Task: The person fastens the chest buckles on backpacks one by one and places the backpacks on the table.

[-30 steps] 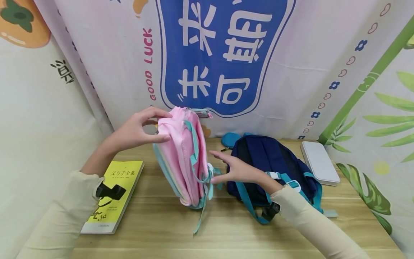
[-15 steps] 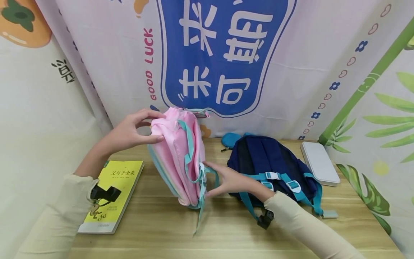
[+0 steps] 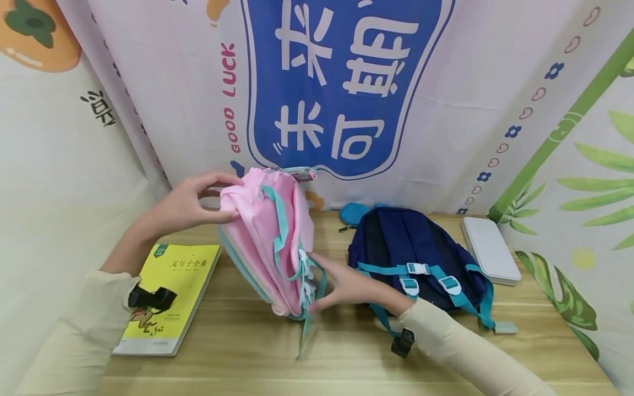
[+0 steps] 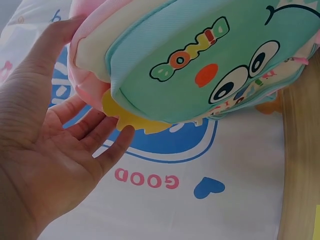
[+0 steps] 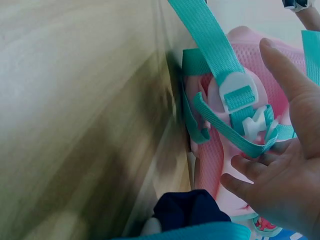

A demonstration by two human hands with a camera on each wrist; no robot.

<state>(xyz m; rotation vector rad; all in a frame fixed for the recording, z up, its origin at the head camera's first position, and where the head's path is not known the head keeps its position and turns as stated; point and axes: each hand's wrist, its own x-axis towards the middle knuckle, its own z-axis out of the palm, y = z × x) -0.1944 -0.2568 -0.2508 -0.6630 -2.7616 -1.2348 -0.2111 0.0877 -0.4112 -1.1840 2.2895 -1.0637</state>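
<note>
A small pink backpack (image 3: 277,231) stands tilted on the wooden table, its side and turquoise straps showing in the head view. Its front is mint green with cartoon eyes (image 4: 242,75) in the left wrist view. My left hand (image 3: 190,198) holds the bag's top edge, thumb on one side and fingers on the other, by a yellow trim piece (image 4: 135,117). At the bag's back my right hand (image 3: 349,280) is spread beside the straps and white buckle (image 5: 240,92). Its fingers are extended and seem to touch the bag; exact contact is partly hidden.
A navy backpack (image 3: 401,242) with turquoise straps lies to the right, partly behind my right forearm. Beyond it is a white flat box (image 3: 490,250). A blue round pouch (image 3: 353,213) sits at the back. The yellow book (image 3: 170,297) lies left, under my left forearm.
The pink backpack has shifted left and leans over slightly more, with my left hand moving along. My right hand has come left and down, closer to its strap side.
</note>
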